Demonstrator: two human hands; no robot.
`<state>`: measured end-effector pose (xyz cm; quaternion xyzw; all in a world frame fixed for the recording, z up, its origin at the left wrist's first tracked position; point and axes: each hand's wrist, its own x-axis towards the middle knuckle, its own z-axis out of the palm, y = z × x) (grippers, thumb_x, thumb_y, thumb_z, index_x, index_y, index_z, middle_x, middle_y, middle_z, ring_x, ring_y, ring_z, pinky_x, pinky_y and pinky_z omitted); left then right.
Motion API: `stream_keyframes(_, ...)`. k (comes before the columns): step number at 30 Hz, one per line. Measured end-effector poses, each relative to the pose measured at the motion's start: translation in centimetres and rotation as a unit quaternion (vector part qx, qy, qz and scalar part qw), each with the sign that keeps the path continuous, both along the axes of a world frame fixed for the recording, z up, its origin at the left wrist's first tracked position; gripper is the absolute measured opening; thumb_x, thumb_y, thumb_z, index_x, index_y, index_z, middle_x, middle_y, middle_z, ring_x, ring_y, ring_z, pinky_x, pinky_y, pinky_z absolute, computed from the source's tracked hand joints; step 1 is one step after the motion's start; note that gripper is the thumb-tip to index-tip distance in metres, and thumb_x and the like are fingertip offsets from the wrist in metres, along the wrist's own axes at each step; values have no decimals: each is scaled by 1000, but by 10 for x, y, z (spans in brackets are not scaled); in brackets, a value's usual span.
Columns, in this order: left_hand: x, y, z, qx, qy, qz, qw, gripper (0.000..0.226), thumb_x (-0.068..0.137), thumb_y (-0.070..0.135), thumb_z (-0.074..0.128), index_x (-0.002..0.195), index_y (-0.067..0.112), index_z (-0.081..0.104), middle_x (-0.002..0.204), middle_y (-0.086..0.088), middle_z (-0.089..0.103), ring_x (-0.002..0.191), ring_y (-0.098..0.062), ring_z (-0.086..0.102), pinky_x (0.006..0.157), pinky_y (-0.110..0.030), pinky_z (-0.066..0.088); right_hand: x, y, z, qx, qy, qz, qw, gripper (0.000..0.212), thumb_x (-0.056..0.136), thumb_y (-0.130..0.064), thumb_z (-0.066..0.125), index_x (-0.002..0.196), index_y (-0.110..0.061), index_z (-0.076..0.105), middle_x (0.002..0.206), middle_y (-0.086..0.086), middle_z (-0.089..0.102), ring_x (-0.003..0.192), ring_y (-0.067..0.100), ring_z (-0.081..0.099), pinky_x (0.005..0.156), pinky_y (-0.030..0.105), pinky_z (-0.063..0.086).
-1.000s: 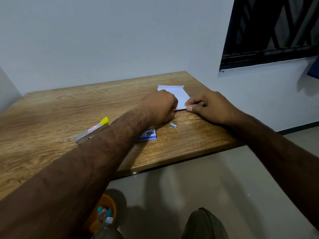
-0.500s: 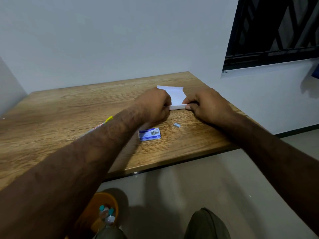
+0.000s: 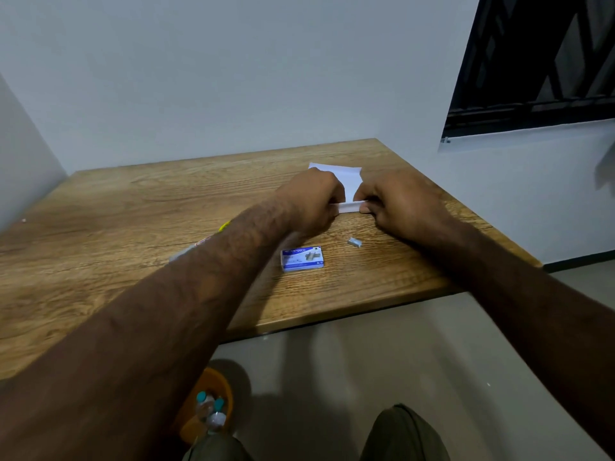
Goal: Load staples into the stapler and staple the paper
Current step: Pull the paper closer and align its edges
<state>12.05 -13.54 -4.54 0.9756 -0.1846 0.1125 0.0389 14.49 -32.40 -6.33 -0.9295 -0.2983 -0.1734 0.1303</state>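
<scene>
Stapler (image 3: 196,248) mostly hidden, probably, behind left forearm.

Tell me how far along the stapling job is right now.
Done: nothing visibly; whether the stapler is loaded cannot be told. It lies mostly hidden behind the left forearm, staple box and a loose staple strip sit on the table. In hand: both hands, left hand and right hand, fold the paper's near edge. Left: stapling the paper.

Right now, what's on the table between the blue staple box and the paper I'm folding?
In the head view, only bare wood lies between the staple box and the paper. The loose staple strip sits off to the right, clear of both.
</scene>
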Motion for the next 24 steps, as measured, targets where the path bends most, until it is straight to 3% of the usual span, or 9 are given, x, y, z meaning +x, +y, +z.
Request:
stream_keyframes(3, 0, 10, 4, 9, 14, 5, 1000, 16, 89, 18, 62, 96, 12, 75, 94, -6, 74, 89, -26, 64, 71, -30, 43, -1, 0, 2, 9, 15, 1, 1000, 17, 92, -20, 66, 102, -28, 76, 91, -5, 68, 91, 18, 60, 71, 32, 43)
stream_keyframes(7, 0, 24, 12, 21, 5, 0, 1000, 14, 89, 23, 66, 91, 13, 75, 91, -5, 73, 85, -24, 61, 69, -30, 40, -5, 4, 5, 42, 64, -12, 997, 20, 87, -21, 72, 105, -31, 75, 94, -13, 70, 91, 12, 60, 61, 23, 35)
stream_keyframes(9, -1, 29, 15, 19, 1, 2, 1000, 12, 88, 23, 66, 91, 15, 75, 90, -5, 72, 85, -26, 62, 70, -33, 46, -9, 9, 6, 74, 56, -30, 995, 27, 87, -20, 72, 111, -31, 75, 104, -11, 72, 98, 13, 63, 70, 25, 40)
stream_keyframes(13, -2, 42, 15, 33, -9, 16, 999, 12, 85, 20, 67, 91, 13, 74, 89, -5, 68, 82, -24, 57, 68, -33, 44, -14, 24, 11, 103, 40, -24, 994, 30, 89, -15, 67, 115, -29, 74, 120, -5, 73, 112, 15, 65, 94, 32, 51)
stream_keyframes(17, -6, 55, 8, 41, 2, 27, 999, 13, 86, 22, 66, 84, 11, 73, 83, -6, 69, 80, -26, 57, 64, -30, 37, -17, 38, 18, 122, 47, 10, 991, 24, 89, -13, 67, 105, -27, 78, 108, -7, 77, 103, 12, 67, 93, 31, 52)
stream_keyframes(21, -7, 56, 9, 4, 75, 22, 997, 28, 94, 38, 63, 95, 13, 76, 92, -5, 73, 86, -24, 62, 76, -33, 47, -22, 49, 24, 128, 55, 38, 990, 24, 87, -10, 66, 94, -28, 81, 92, -8, 79, 87, 11, 68, 83, 29, 53)
stream_keyframes(24, -4, 56, 14, -7, 134, 22, 991, 27, 97, 35, 60, 102, 14, 76, 102, -3, 75, 92, -20, 64, 84, -30, 48, -23, 53, 26, 130, 66, 48, 988, 24, 86, -9, 66, 93, -27, 81, 90, -8, 79, 82, 8, 67, 78, 25, 50)
